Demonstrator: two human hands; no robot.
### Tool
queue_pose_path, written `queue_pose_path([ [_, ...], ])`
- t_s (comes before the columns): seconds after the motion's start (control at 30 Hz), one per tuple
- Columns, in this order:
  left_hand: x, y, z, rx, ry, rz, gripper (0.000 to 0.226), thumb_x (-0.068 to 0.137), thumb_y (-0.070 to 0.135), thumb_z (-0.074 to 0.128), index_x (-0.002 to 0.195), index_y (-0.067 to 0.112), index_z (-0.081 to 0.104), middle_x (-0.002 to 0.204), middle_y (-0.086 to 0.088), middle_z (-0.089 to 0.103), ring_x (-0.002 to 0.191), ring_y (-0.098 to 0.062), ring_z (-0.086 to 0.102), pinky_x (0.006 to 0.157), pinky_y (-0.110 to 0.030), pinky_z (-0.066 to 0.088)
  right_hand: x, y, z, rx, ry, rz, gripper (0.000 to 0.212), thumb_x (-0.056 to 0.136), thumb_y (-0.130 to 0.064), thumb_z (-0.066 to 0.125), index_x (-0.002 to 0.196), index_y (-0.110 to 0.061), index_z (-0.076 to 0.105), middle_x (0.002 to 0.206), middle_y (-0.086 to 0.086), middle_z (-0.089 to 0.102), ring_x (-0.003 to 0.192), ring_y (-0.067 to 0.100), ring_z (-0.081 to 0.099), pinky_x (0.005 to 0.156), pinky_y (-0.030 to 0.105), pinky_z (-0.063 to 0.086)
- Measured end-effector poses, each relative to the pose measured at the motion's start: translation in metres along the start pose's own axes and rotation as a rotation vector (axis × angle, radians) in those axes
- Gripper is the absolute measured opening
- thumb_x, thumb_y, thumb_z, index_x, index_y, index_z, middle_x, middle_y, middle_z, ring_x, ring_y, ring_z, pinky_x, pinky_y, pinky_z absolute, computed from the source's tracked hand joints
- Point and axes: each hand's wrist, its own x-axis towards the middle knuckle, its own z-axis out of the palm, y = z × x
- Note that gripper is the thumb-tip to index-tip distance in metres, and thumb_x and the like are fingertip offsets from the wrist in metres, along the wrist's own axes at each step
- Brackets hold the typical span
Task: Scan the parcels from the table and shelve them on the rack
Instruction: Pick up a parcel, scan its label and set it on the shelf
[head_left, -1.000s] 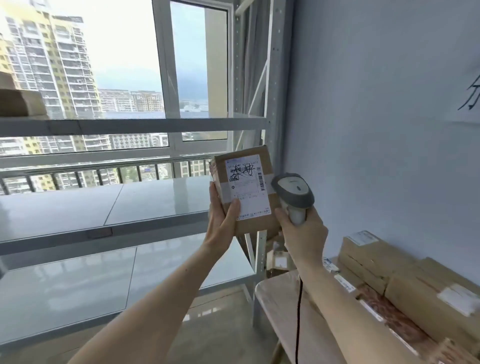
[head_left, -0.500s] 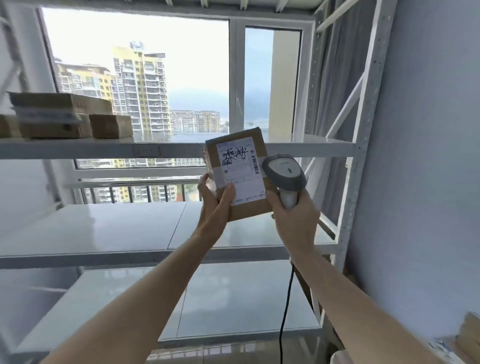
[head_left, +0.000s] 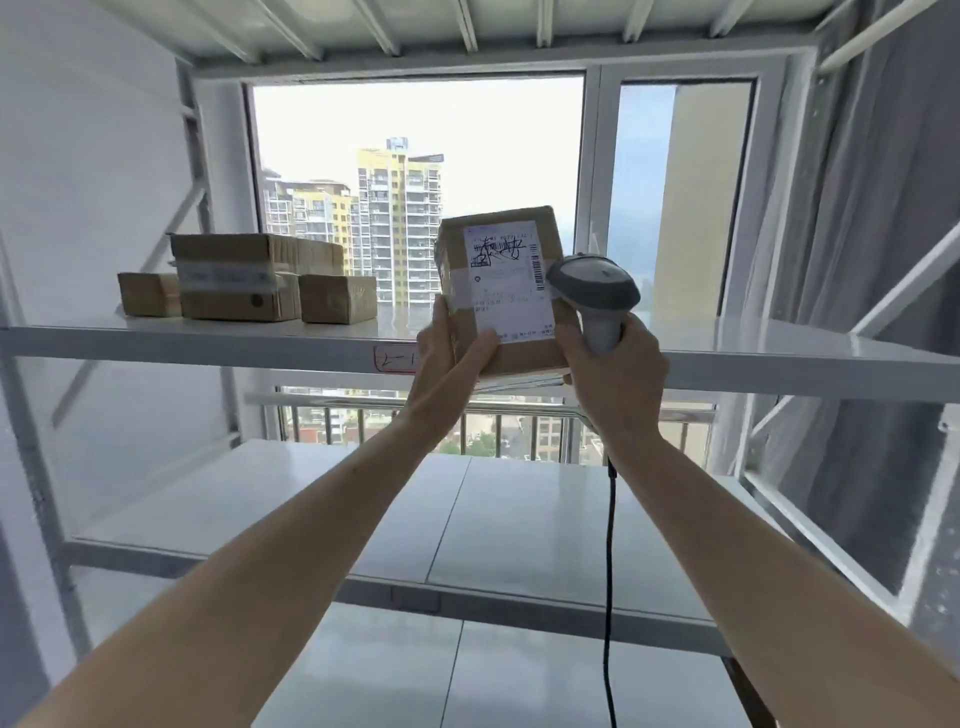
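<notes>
Item: parcel (head_left: 506, 291), brown carton, white label facing me, held up in front of the upper shelf (head_left: 779, 358) of the rack.
Left hand (head_left: 451, 364): clamped on the parcel's lower left corner, thumb across the label's bottom edge.
Right hand (head_left: 613, 374): wrapped round the scanner (head_left: 592, 291) handle, head at the parcel's 3 o'clock, touching its edge.
Shelved stock: three cartons (head_left: 244, 286) at 9 o'clock, well apart.
Handling note: I judge placement next; I keep the label outward, lower flat, beside the stock.
</notes>
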Motion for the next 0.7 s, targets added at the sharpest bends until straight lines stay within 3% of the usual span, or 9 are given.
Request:
queue_pose_path([
  [0.1,0.031,-0.008,-0.026,-0.009,-0.047,0.019,0.045,0.101,0.028,0.056,0.136,0.026,0.027,0.121,0.006,0.054,0.111,-0.006,0.058,0.084,-0.015,0.054,0.02,-0.009,0.04,-0.014,-0.035,0.015,0.028,0.084,-0.043,0.071,0.092,-0.017,0.063,0.082,0.002,0.073,0.07,0.026,0.073,0.076,0.038,0.058],
  [0.17,0.052,-0.014,-0.046,0.044,-0.079,0.047,0.044,0.105,0.014,0.049,0.136,0.016,0.019,0.115,0.01,0.052,0.102,-0.001,0.057,0.076,-0.005,0.049,0.032,-0.019,0.067,-0.032,-0.052,0.032,0.033,0.083,-0.047,0.069,0.091,-0.015,0.064,0.083,0.003,0.074,0.072,0.027,0.073,0.077,0.04,0.059],
  [0.27,0.084,-0.027,-0.08,0.132,-0.124,0.063,0.038,0.105,0.019,0.049,0.132,0.015,0.022,0.112,0.003,0.056,0.097,-0.001,0.057,0.073,-0.007,0.049,0.048,-0.035,0.104,-0.052,-0.06,0.043,0.036,0.083,-0.048,0.07,0.092,-0.013,0.068,0.082,0.003,0.074,0.072,0.026,0.073,0.071,0.044,0.061],
  [0.43,0.137,-0.042,-0.126,0.262,-0.175,0.055,0.046,0.104,0.039,0.048,0.135,0.005,0.044,0.104,0.004,0.061,0.087,-0.007,0.061,0.061,-0.006,0.048,0.08,-0.061,0.156,-0.188,-0.105,0.09,0.033,0.084,-0.038,0.074,0.097,-0.007,0.068,0.08,0.002,0.07,0.069,0.018,0.068,0.062,0.027,0.055],
  [0.53,0.162,-0.051,-0.142,0.272,-0.21,-0.046,0.054,0.104,0.048,0.042,0.14,0.009,0.037,0.102,0.006,0.059,0.08,-0.001,0.061,0.05,-0.007,0.047,0.094,-0.067,0.185,-0.26,-0.113,0.109,0.039,0.084,-0.038,0.076,0.102,-0.005,0.066,0.09,0.006,0.072,0.08,0.022,0.07,0.063,0.027,0.055],
  [0.6,0.176,-0.056,-0.146,0.234,-0.187,-0.138,0.057,0.103,0.051,0.04,0.14,0.008,0.031,0.101,0.002,0.059,0.075,-0.005,0.063,0.044,-0.009,0.045,0.102,-0.07,0.201,-0.274,-0.12,0.132,0.04,0.085,-0.036,0.077,0.107,-0.004,0.065,0.095,0.008,0.074,0.083,0.024,0.073,0.071,0.033,0.06],
  [0.7,0.192,-0.068,-0.151,0.272,-0.147,-0.226,0.065,0.101,0.059,0.038,0.138,0.007,0.033,0.106,-0.007,0.061,0.079,-0.012,0.061,0.052,-0.023,0.049,0.111,-0.072,0.223,-0.331,-0.155,0.156,0.034,0.088,-0.033,0.076,0.101,-0.007,0.058,0.094,0.006,0.071,0.082,0.022,0.071,0.064,0.029,0.055],
])
